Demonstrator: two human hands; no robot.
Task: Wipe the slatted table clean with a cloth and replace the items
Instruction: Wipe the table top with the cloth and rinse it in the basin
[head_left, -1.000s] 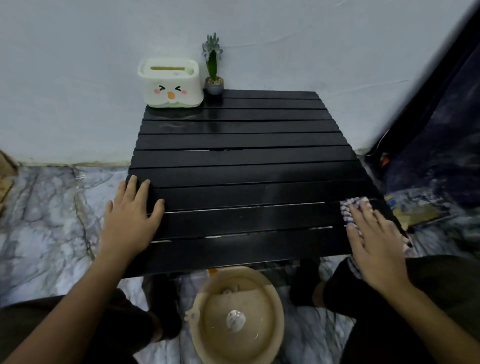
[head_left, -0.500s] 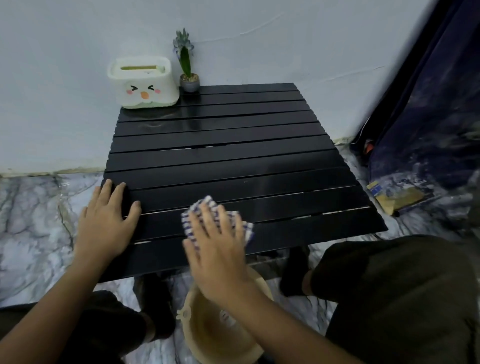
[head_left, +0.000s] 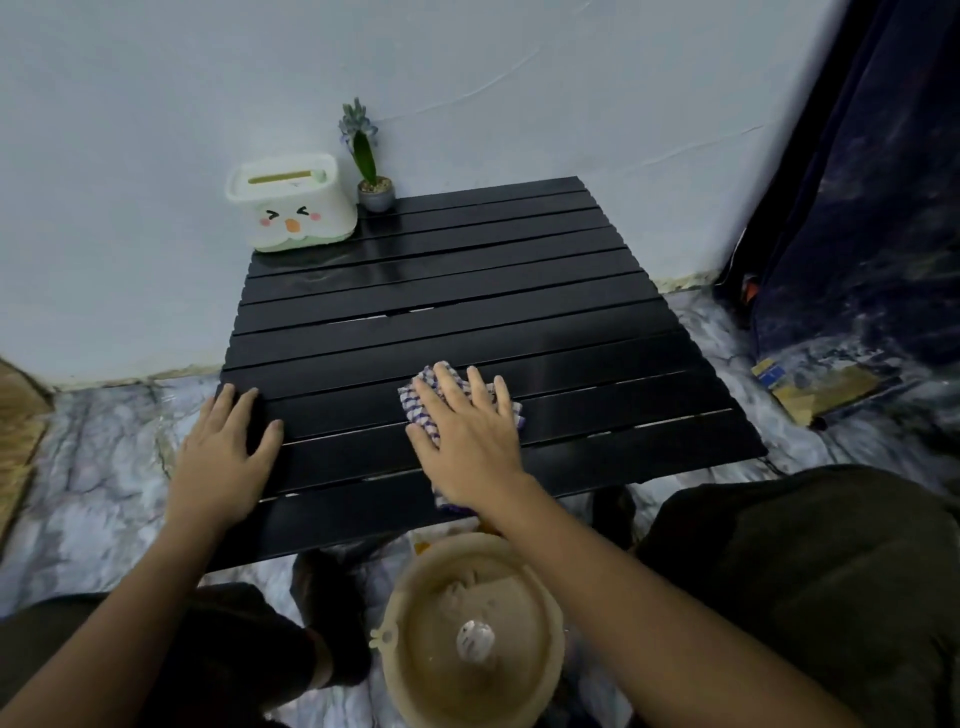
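My right hand lies flat, fingers spread, on the cloth, a blue-and-white checked piece pressed against the near-middle slats of the desk. The hand is not clenched round the cloth; it holds it down under the palm, with cloth showing past the fingertips on the far side and a strip at the wrist on the near side. My left hand rests open, palm down, on the near-left edge of the desk, fingers on the slats and the thumb pointing right. It grasps nothing.

The desk is black, built of slats running left to right, with narrow gaps between them. Its far edge sits against a pale wall. The slat surface shows a sheen at the far part.

Two items stand at the far-left corner: a white box with a cartoon face on its front and a slot in its lid, and just to its right a small potted plant in a grey pot, the two near each other or touching; I cannot tell which.

On the floor, which is marbled, a beige round basin sits just near of the desk, between my knees. A dark curtain hangs at the right, with flat packaging on the floor below it.
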